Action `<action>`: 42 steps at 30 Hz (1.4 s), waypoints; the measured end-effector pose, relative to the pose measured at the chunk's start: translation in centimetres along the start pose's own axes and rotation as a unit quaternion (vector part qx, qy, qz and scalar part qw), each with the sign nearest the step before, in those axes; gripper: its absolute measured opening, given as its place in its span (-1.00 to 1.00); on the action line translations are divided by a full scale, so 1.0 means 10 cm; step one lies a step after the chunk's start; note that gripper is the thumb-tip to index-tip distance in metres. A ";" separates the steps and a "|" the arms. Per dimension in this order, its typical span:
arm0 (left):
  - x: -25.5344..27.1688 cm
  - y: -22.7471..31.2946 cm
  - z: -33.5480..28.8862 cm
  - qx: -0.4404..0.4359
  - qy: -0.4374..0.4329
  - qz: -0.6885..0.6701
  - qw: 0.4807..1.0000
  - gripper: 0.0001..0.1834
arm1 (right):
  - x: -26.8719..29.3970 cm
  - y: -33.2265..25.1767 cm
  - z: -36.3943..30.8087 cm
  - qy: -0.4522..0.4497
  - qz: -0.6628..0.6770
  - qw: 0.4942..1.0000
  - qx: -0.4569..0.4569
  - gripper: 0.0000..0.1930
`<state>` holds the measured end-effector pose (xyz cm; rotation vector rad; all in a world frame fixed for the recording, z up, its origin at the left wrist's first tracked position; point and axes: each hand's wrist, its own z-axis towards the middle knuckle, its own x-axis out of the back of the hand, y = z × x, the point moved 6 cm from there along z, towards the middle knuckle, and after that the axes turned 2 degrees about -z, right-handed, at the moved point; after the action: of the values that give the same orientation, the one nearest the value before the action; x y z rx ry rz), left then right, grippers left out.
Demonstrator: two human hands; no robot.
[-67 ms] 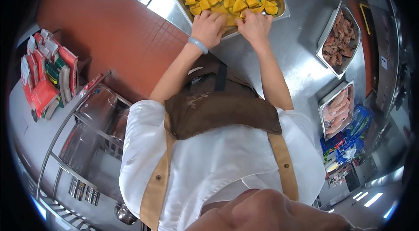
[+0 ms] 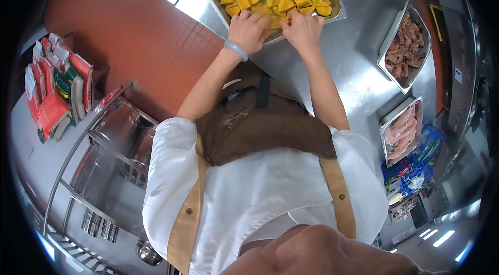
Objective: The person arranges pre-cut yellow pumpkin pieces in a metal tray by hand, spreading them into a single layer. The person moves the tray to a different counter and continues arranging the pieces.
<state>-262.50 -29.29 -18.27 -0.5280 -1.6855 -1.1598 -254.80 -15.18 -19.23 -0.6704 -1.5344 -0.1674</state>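
A rectangular metal tray at the top middle holds many wedges and chunks of pumpkin, orange-yellow with dark green rind. At its near side, my left hand reaches in with fingers curled down among the pieces; a pale blue bangle circles that wrist. Close to its right, my right hand also has bent fingers, the thumb side against a yellow pumpkin piece between the two hands. The fingertips are partly hidden, so their exact grip shows only in part.
The tray stands on a steel counter. To the right are a metal pan of browned meat chunks, a pan of pale pink raw meat and blue packages. Left are red bags and a metal rack with large pots.
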 end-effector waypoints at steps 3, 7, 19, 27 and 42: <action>-0.11 -0.08 0.11 -0.030 -0.024 0.019 0.999 -0.47 | -0.11 0.06 0.04 0.002 -0.018 1.000 -0.005 -0.79; -0.16 -0.22 0.21 -0.038 -0.070 0.029 0.996 -0.47 | -0.14 0.08 0.17 0.026 -0.021 0.999 -0.008 -0.81; 0.48 -0.96 0.26 -0.046 0.009 -0.076 0.996 -0.44 | -0.29 -0.29 0.55 0.032 -0.022 0.999 -0.004 -0.86; 0.67 -1.13 0.23 -0.092 0.037 -0.016 0.995 -0.64 | -0.24 -0.42 0.53 0.023 -0.028 0.999 0.009 -0.90; 0.34 -0.71 0.39 -0.122 -0.013 0.023 0.992 -0.82 | -0.17 -0.35 0.46 -0.049 0.002 0.998 0.041 -0.90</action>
<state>-271.25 -29.67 -18.69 -0.7319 -1.5543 -1.3391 -260.65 -16.22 -20.30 -0.6244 -1.6255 -0.0696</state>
